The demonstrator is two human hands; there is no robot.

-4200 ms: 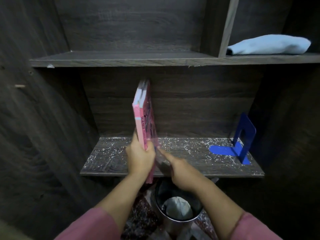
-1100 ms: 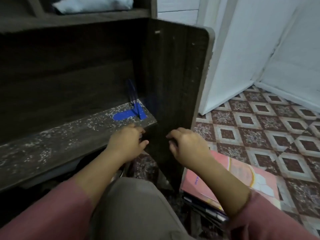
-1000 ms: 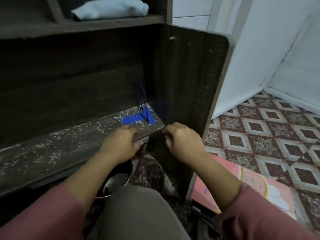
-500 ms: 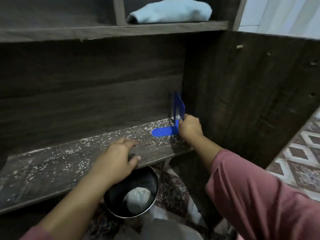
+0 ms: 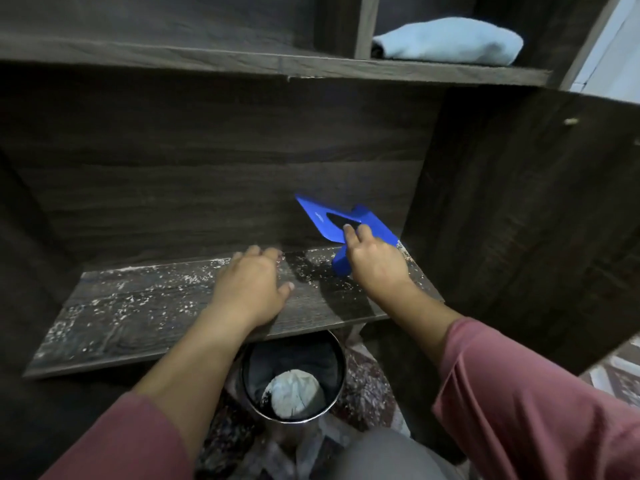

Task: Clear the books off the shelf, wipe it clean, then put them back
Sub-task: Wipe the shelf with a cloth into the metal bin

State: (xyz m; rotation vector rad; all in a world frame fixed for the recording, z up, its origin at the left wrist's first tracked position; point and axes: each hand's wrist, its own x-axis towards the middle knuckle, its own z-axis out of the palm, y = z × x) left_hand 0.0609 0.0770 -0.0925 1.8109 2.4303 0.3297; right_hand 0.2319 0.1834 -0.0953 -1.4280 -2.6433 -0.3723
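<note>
Right hand around tilted blue bookend

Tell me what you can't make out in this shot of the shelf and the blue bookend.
All in the head view:
- Base of the blue bookend: partly covered by the right hand; contact with the shelf unclear.
- Fingertips of the left hand: motion-blurred.
- Print on the blue bookend: too small.
- Far rim of the bin: hidden under the shelf edge.
- The books: outside the frame.

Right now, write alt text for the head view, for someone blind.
Right hand grips a blue bookend, tilted off a dusty, white-speckled shelf with no books; left hand rests on it. Folded light-blue cloth on the upper shelf, metal bin below.
</note>
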